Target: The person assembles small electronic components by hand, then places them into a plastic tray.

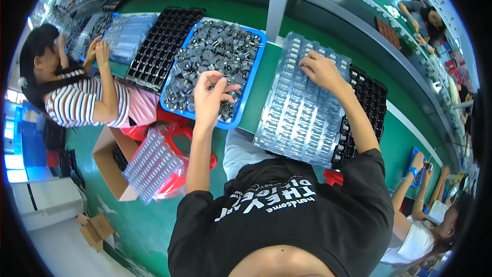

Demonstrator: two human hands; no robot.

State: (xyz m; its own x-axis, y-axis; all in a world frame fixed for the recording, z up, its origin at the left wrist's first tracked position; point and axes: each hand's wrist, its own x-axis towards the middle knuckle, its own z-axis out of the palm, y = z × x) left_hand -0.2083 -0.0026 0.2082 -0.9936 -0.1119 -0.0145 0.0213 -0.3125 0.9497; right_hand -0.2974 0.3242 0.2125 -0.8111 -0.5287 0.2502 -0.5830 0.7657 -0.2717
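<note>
My left hand (209, 100) hovers over a blue bin (262, 46) heaped with small grey parts with metal pins (215, 46). Its fingers are bent and spread apart, and I make out nothing held between them. My right hand (322, 71) is over the upper part of a clear plastic blister tray (302, 118), whose rows of pockets hold small shiny pieces. Its fingers are curled together with the tips down at the pockets; whatever they grip is hidden.
Black pocketed trays (366, 102) lie partly under the clear one, and more black trays (164, 46) are left of the bin. Beside me on the left sits a co-worker (87, 92). An open carton (110, 159) and a bagged tray (154, 164) are by a red stool (182, 136).
</note>
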